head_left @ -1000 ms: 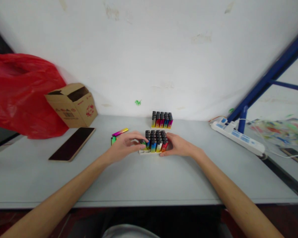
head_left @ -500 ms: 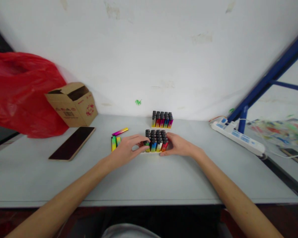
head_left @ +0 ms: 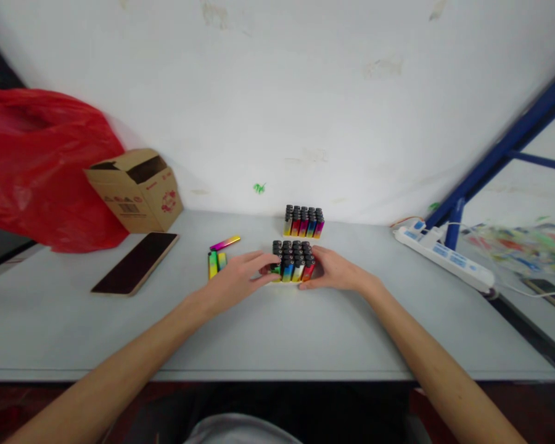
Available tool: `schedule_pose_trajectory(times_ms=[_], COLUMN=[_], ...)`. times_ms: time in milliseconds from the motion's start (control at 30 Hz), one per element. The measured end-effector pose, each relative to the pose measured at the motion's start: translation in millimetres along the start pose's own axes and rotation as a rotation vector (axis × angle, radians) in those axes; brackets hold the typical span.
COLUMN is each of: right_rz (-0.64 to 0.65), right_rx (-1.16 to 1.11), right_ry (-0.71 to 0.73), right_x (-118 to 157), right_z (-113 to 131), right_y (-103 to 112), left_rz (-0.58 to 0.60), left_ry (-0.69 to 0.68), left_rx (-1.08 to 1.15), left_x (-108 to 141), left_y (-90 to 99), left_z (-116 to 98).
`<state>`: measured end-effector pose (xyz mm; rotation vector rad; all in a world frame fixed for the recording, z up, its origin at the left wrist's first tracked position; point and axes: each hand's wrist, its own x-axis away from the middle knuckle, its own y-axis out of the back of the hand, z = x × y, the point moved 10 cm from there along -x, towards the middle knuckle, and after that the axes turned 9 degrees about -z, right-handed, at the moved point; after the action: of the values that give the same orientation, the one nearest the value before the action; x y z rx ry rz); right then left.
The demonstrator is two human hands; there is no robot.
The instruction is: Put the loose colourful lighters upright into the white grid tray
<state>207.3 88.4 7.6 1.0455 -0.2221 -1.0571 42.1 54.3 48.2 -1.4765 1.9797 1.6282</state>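
Upright lighters with black tops stand in a close-packed block (head_left: 298, 269) in front of me, on a pale base that shows along the front. My left hand (head_left: 237, 277) pinches a green-and-yellow lighter (head_left: 276, 269) at the block's left front corner. Against the right side of the block rests my right hand (head_left: 332, 269), fingers curved around its edge near a red lighter (head_left: 308, 270). Left of my left hand lie loose lighters: a purple-and-yellow one (head_left: 225, 243), a green-and-yellow one (head_left: 213, 265) and another yellowish one (head_left: 222, 261) partly hidden by the hand.
Behind, near the wall, stands a second block of lighters (head_left: 304, 223). A phone (head_left: 136, 264), an open cardboard box (head_left: 136, 191) and a red plastic bag (head_left: 50, 172) are on the left. A white power strip (head_left: 444, 256) lies on the right beside a blue metal frame (head_left: 490, 160).
The green-and-yellow lighter in my left hand sits slightly lower, level with the front row. My right hand stays against the block. The whole view has shifted a little.
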Motion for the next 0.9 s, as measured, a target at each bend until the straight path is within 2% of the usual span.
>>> schedule_pose_trajectory(times_ms=[133,267,333,433,567,667,767,900], right_rz=[0.005,0.002,0.001,0.0,0.002,0.003,0.001,-0.001], right_rx=[0.0,-0.006,-0.007,-0.01,0.001,0.01,0.007,0.005], right_ry=[0.003,-0.004,-0.016,-0.02,-0.008,-0.01,-0.016,-0.022], right_x=[0,1,1,1,1,1,1,1], right_z=[-1,0,-1,-1,-1,-2,-2,-2], right_y=[-1,0,1,1,0,0,0,1], left_rz=[0.015,0.014,-0.03,-0.055,0.044,0.156,0.183,0.03], left_ry=[-0.032,0.034,0.111,0.226,0.389,0.5,0.552,0.564], left_rx=[-0.057,-0.088,-0.132,-0.31,-0.623,-0.66,-0.59,-0.456], left_x=[1,0,-2,-2,10,23,29,24], left_y=[-5.1,-2.3,10.4,34.7,60.4,65.2,65.1,75.0], left_z=[-6,3,20,56,111,141,151,145])
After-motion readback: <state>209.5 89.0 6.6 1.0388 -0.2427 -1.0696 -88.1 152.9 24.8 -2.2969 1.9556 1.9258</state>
